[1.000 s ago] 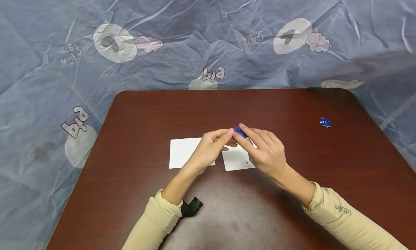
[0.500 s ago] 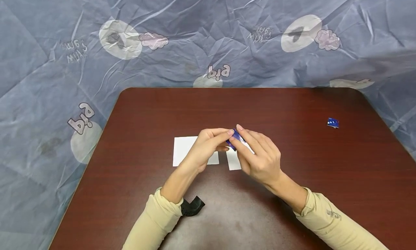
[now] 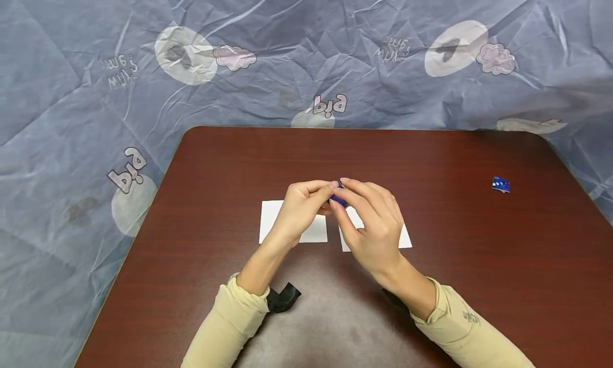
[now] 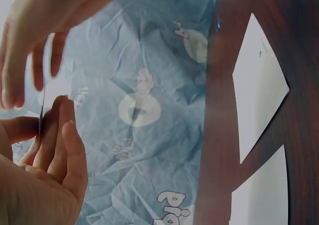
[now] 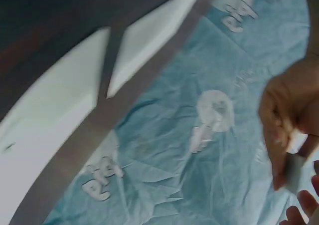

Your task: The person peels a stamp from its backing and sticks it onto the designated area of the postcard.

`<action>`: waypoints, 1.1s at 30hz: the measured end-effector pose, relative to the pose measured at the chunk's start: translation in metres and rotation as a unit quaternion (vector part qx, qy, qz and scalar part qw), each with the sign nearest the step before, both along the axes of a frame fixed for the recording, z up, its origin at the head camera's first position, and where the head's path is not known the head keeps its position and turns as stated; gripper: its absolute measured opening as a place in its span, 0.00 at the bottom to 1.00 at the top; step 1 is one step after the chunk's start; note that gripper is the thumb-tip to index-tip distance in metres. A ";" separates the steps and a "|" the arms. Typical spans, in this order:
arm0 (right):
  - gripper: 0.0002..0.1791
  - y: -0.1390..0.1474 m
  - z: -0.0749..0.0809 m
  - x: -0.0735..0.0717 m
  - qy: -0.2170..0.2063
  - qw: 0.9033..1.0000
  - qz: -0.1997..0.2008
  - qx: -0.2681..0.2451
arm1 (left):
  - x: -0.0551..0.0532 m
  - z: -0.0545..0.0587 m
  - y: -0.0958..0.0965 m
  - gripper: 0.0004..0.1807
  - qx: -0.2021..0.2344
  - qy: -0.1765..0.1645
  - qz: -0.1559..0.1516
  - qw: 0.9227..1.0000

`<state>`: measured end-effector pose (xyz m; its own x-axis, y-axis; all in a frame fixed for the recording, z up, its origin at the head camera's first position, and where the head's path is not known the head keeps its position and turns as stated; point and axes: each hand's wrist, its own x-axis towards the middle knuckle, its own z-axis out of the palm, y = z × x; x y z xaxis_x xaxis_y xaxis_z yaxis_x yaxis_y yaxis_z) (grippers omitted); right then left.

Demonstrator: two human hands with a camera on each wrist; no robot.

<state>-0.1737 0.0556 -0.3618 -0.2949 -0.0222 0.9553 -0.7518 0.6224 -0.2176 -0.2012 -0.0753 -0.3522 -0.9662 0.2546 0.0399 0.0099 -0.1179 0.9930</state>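
My left hand (image 3: 299, 208) pinches a small flat blue piece (image 3: 339, 197) by its edge, thumb against fingers. In the left wrist view the piece shows edge-on as a thin dark line (image 4: 42, 114). Its pale side (image 5: 294, 172) is blurred in the right wrist view. My right hand (image 3: 375, 224) is curled about the same piece, thumb and fingertips close to it. Whether those fingers grip it cannot be told. Both hands are raised over two white cards, the left card (image 3: 313, 231) and the right card (image 3: 405, 239), hiding part of each.
Another small blue piece (image 3: 500, 184) with white marks lies at the right of the dark red-brown table (image 3: 460, 219). A black curved part (image 3: 284, 298) shows beside the left sleeve. A wrinkled printed blue sheet (image 3: 268, 33) hangs behind the table.
The right hand has shifted left and its thumb now shows beside the blue piece. The piece is turned, showing less of its face. More of the right card is uncovered.
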 end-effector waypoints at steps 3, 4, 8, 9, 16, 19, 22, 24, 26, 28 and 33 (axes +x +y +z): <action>0.06 -0.004 0.002 0.001 -0.011 1.000 -0.020 -0.004 | -0.001 -0.001 0.001 0.12 0.000 0.001 0.015 1.000; 0.06 -0.005 0.002 0.001 -0.016 1.000 -0.026 -0.002 | -0.001 -0.001 0.002 0.12 0.002 0.001 0.020 1.000; 0.08 -0.004 -0.002 0.001 -0.041 0.998 -0.042 0.001 | 0.000 -0.001 0.003 0.12 0.020 -0.004 0.032 0.999; 0.09 -0.004 -0.003 0.001 -0.046 0.998 -0.044 -0.001 | 0.000 -0.001 0.004 0.13 0.026 -0.008 0.032 0.999; 0.14 0.002 -0.012 -0.002 -0.091 0.995 -0.052 0.003 | 0.001 -0.002 0.007 0.16 0.078 -0.012 -0.007 0.997; 0.17 0.004 -0.012 -0.005 -0.115 0.992 -0.041 -0.009 | 0.001 -0.002 0.007 0.15 0.080 -0.014 -0.011 0.997; 0.18 0.007 -0.009 -0.007 -0.131 0.991 -0.026 -0.025 | 0.000 -0.002 0.007 0.13 0.068 -0.018 -0.003 0.998; 0.19 0.009 -0.008 -0.008 -0.137 0.990 -0.019 -0.027 | 0.000 -0.002 0.006 0.13 0.056 -0.016 0.003 0.998; 0.19 0.010 -0.007 -0.010 -0.141 0.990 -0.015 -0.029 | -0.001 -0.003 0.005 0.13 0.043 -0.012 0.007 0.999; 0.20 0.012 -0.007 -0.011 -0.145 0.989 -0.010 -0.028 | -0.002 -0.003 0.005 0.13 0.031 -0.005 0.009 0.999; 0.20 0.015 -0.007 -0.013 -0.155 0.988 0.004 -0.025 | -0.004 -0.004 0.003 0.13 -0.004 0.017 0.009 1.000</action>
<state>-0.1872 0.0708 -0.3693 -0.5733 0.0200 0.8191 -0.6491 0.5990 -0.4690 -0.2054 -0.0721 -0.3564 -0.9688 0.2374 0.0713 0.0463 -0.1095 0.9929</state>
